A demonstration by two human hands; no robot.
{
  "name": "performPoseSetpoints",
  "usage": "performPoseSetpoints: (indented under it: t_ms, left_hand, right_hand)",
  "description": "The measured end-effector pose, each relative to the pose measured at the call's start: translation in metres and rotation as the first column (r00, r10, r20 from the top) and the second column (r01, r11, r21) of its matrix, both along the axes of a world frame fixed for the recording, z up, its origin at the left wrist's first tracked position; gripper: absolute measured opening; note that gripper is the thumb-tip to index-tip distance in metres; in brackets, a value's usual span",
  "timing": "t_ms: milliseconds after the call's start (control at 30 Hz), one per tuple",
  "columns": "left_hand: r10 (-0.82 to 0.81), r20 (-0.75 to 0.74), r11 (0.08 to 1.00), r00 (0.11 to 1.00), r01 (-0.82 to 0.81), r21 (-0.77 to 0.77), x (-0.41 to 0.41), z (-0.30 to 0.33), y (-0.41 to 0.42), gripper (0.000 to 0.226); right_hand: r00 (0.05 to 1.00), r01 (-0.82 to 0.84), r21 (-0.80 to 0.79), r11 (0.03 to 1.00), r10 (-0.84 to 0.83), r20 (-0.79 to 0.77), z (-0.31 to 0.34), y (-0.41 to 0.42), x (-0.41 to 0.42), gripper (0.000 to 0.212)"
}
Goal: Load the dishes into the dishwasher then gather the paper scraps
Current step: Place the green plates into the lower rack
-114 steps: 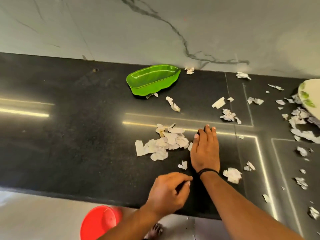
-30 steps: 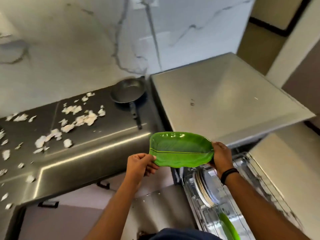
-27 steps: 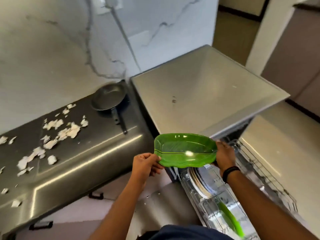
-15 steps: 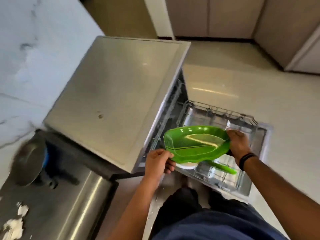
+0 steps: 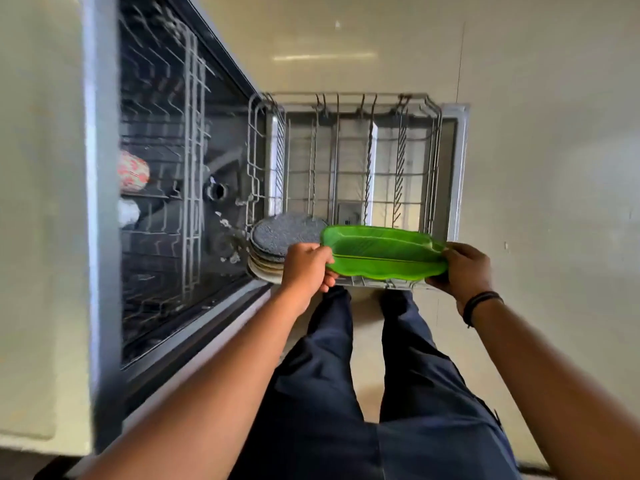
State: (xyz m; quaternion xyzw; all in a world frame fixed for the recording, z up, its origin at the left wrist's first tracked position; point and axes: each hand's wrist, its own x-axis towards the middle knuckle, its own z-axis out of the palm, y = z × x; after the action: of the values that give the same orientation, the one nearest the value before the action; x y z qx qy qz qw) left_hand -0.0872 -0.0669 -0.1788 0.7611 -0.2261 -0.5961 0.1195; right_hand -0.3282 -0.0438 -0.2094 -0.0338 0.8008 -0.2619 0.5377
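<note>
Two hands hold a glossy green leaf-shaped tray (image 5: pixel 382 252) over a wire rack (image 5: pixel 349 161).
Left hand (image 5: pixel 306 266) and right hand (image 5: pixel 464 271) fingers curl closed on its opposite ends.

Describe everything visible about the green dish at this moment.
The green dish is a shallow, leaf-shaped tray of glossy, plastic-looking material, with a raised rim, a scalloped near edge and a centre line like a midrib. It is empty and held roughly level, tipped slightly toward the camera. The left hand grips its left end, the right hand its right end, above the near edge of the pulled-out lower rack.
</note>
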Motion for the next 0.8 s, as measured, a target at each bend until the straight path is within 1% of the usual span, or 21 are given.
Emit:
performPoseSetpoints:
  t_ms: [100,200,267,367,500,667,800]
  left_hand:
    - [-0.024,0.041,0.999,0.999,0.022,0.043,-0.004,-0.046,-0.009,0.020]
    - [-0.001,0.059,0.995,0.998,-0.005,0.101,-0.005,-0.086,-0.020,0.020]
    - [0.027,0.081,0.989,0.996,-0.039,0.145,-0.007,-0.111,-0.030,0.021]
    - [0.094,0.111,0.970,0.989,-0.116,0.215,-0.012,-0.140,-0.047,0.025]
    - [0.121,0.128,0.949,0.984,-0.152,0.277,-0.017,-0.170,-0.072,0.027]
    - [0.139,0.127,0.940,0.982,-0.171,0.295,-0.023,-0.195,-0.095,0.028]
    - [0.123,0.106,0.935,0.987,-0.151,0.321,-0.028,-0.211,-0.100,0.026]
  right_hand:
    - [0.999,0.034,0.013,0.999,-0.034,-0.002,-0.044,-0.009,0.001,0.017]
    - [1.000,0.024,0.011,1.000,-0.024,-0.006,-0.084,-0.024,0.001,0.020]
    - [1.000,-0.006,0.007,1.000,0.006,-0.027,-0.109,-0.038,-0.002,0.023]
    - [0.994,-0.099,0.009,0.995,0.100,-0.051,-0.137,-0.058,-0.004,0.028]
    - [0.977,-0.193,0.046,0.980,0.196,-0.082,-0.164,-0.080,-0.007,0.014]
    - [0.960,-0.272,0.118,0.955,0.277,-0.029,-0.186,-0.094,-0.013,0.015]
    - [0.961,-0.276,0.149,0.950,0.275,0.024,-0.195,-0.097,-0.010,0.014]
